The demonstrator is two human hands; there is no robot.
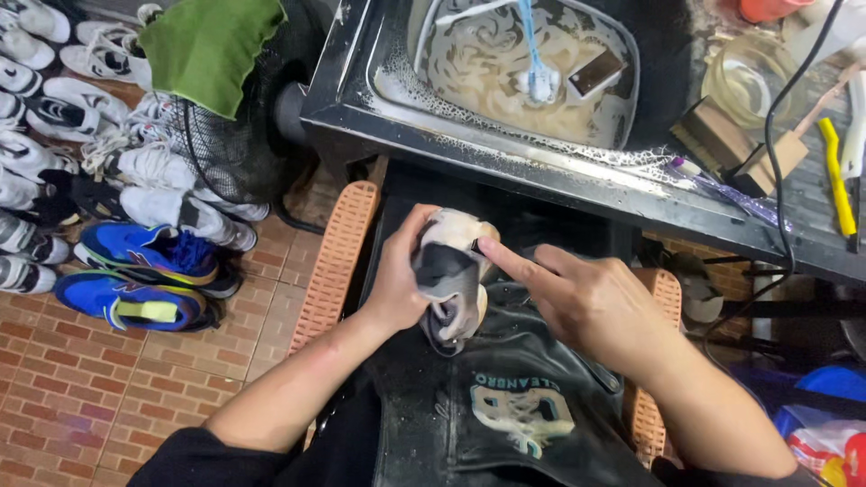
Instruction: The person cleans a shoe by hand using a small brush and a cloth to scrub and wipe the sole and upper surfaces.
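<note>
My left hand (397, 280) grips a cream and grey sneaker (451, 275) from its left side, holding it over my lap. My right hand (582, 302) is beside it on the right, with the index finger stretched out and pressed against the shoe's upper near the top. A black apron (505, 406) with a pale logo covers my lap under the shoe. I sit on an orange plastic chair (336, 257).
A basin of murky soapy water (505, 68) with a blue-handled brush (534, 63) sits in the dark wet table ahead. Wooden brushes (722, 135) and a yellow tool (837, 176) lie at right. Many sneakers (135, 261) line the brick floor at left, beside a fan (244, 144) draped with green cloth.
</note>
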